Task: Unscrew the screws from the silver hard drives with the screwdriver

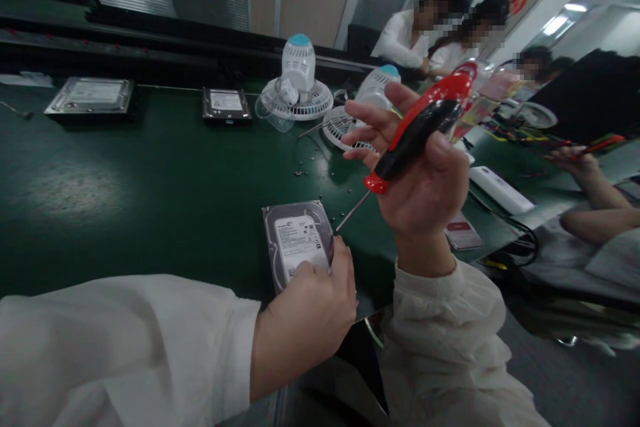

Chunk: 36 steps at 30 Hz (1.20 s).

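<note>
A hard drive (299, 240) with a white label lies on the green table in front of me. My left hand (315, 300) is closed over its near right part, with fingers at the right edge. A red and black screwdriver (423, 123) rests against the palm of my right hand (420, 180), its thumb over the handle and the other fingers stretched out. The thin shaft slants down to the drive's right edge, right by my left fingertips. Those fingers hide where exactly the tip meets the drive.
Several small screws (299, 173) lie beyond the drive. Farther back are a smaller drive (226, 105), a larger drive (93, 97) and white fans (299, 70). A phone-like object (463, 231) and a white power strip (501, 190) lie right. Other people sit nearby; one hand (575, 163) holds a red-handled tool.
</note>
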### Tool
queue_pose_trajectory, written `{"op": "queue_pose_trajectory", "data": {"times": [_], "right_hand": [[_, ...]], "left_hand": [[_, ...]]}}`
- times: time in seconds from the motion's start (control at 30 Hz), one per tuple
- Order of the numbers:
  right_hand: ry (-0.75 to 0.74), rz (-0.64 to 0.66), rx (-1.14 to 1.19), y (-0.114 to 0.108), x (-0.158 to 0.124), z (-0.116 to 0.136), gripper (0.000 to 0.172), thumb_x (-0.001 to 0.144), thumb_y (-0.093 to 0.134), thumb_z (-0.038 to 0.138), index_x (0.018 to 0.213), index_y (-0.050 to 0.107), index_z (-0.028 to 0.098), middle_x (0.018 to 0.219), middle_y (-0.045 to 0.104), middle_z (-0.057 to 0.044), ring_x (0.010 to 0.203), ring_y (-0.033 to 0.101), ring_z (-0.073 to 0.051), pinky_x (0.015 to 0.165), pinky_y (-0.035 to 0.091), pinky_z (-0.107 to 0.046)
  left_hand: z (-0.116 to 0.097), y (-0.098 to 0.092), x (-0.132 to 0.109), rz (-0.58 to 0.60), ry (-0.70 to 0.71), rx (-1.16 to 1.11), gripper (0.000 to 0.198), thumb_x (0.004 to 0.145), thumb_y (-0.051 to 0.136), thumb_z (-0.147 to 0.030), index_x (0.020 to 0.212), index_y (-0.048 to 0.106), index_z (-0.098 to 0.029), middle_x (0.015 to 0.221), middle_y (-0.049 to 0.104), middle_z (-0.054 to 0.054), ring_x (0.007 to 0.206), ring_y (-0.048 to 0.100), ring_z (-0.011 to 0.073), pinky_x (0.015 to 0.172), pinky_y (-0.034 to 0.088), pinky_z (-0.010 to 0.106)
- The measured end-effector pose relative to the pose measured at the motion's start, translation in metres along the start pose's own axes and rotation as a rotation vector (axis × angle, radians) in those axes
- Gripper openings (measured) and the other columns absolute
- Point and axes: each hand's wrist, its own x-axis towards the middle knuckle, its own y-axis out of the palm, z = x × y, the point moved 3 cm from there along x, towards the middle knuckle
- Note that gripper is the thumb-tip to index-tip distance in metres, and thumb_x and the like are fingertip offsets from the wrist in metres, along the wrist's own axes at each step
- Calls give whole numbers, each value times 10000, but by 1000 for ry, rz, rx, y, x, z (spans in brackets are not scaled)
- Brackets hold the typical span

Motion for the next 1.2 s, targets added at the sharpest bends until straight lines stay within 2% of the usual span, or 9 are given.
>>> {"op": "queue_pose_trajectory", "data": {"times": [0.17, 0.3, 0.43, 0.63, 0.9, 0.97, 1.1, 1.2], "right_hand": [[-83, -125, -137, 2, -5, 3, 176, 864, 601, 466, 933, 636, 308, 1001, 739, 3, 844, 701, -170, 757, 606, -338], [-51, -109, -35, 1, -2, 3, 236, 840, 581, 519, 984, 612, 334, 1026, 733, 8, 807, 693, -179, 725, 598, -358], [13, -22, 30, -1, 1, 0, 388, 792, 566, 566, 1099, 605, 331, 1161, 721, -10, 908, 702, -216, 748, 589, -395], [-95, -107, -97, 0, -3, 0, 205, 862, 616, 469, 966, 580, 295, 1075, 716, -11, 850, 690, -176, 738, 571, -361], [26, 12, -8, -2, 3, -3, 464, 746, 598, 616, 1117, 600, 336, 1160, 718, -27, 940, 707, -218, 753, 599, -394], [-12, 1, -25, -2, 1, -3, 414, 787, 579, 594, 1093, 620, 319, 1141, 730, -26, 943, 708, -214, 752, 602, -388], [-60, -88, -73, 0, -2, -1, 206, 877, 575, 494, 960, 632, 314, 1063, 748, -3, 873, 704, -185, 738, 598, -361], [-34, -80, -44, 1, -2, 0, 294, 854, 553, 579, 969, 628, 320, 1072, 749, -5, 862, 706, -193, 712, 596, -362]], "left_hand": [[1, 0, 0, 2, 1, -11, 539, 971, 433, -286, 1361, 550, 67, 1379, 517, 383, 619, 684, 219, 479, 441, 299], [1, 1, 0, 13, 1, 1, 538, 970, 441, -296, 1367, 553, 50, 1383, 519, 376, 620, 682, 207, 481, 433, 290], [0, 1, 0, 4, -3, 6, 543, 981, 415, -296, 1367, 546, 64, 1378, 522, 378, 632, 686, 217, 485, 441, 298], [0, 0, 0, 2, -8, -6, 542, 992, 402, -300, 1361, 549, 70, 1374, 524, 381, 624, 684, 218, 480, 439, 300], [-1, 3, -1, 8, 3, 9, 545, 972, 455, -303, 1371, 544, 58, 1381, 515, 387, 619, 674, 209, 480, 411, 294], [0, 3, -1, 8, 7, 5, 538, 966, 466, -302, 1365, 555, 48, 1380, 519, 383, 627, 676, 212, 480, 408, 291], [1, 2, -1, 3, 4, -3, 541, 956, 472, -288, 1364, 552, 58, 1377, 522, 383, 617, 677, 213, 476, 421, 291], [1, 1, 0, -9, 2, -5, 553, 945, 482, -289, 1361, 549, 69, 1371, 527, 382, 607, 677, 220, 471, 434, 297]]}}
